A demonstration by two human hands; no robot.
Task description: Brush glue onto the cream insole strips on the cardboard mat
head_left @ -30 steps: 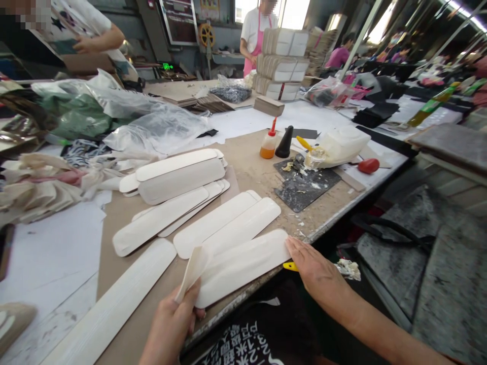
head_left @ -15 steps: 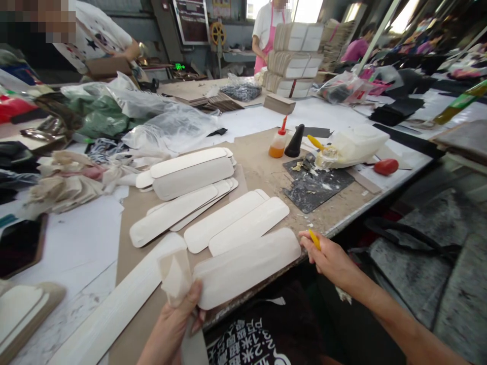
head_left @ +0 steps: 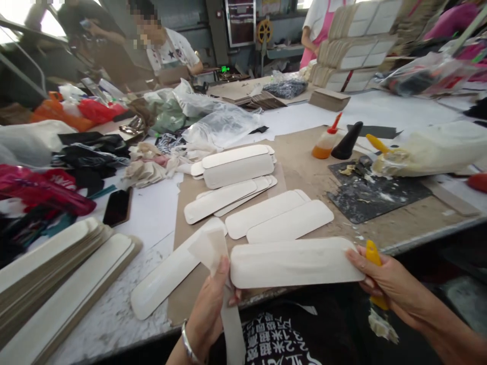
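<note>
A long white rounded panel (head_left: 297, 262) lies level at the table's front edge. My right hand (head_left: 388, 276) pinches its right end, thumb on top. In the same hand is a yellow-handled brush (head_left: 373, 253), its tip pointing down and caked with pale paste. My left hand (head_left: 213, 299) is closed on a thin cream strip (head_left: 213, 246) at the panel's left end; the strip's tail hangs below the hand. Whether the left fingers also grip the panel is hard to see. Behind lie several similar white panels (head_left: 291, 220), some overlapping.
A paste container (head_left: 437, 152) lies beside a smeared dark board (head_left: 376, 195). Near it stand a glue bottle (head_left: 325, 144) and a black cone (head_left: 347, 142). On the left are stacked panels (head_left: 76, 304), a phone (head_left: 117, 207) and plastic bags (head_left: 224, 121). Other people work behind.
My right hand has closed on the panel's right end, with the brush still in it. The panel is turned more level. The view has swung left.
</note>
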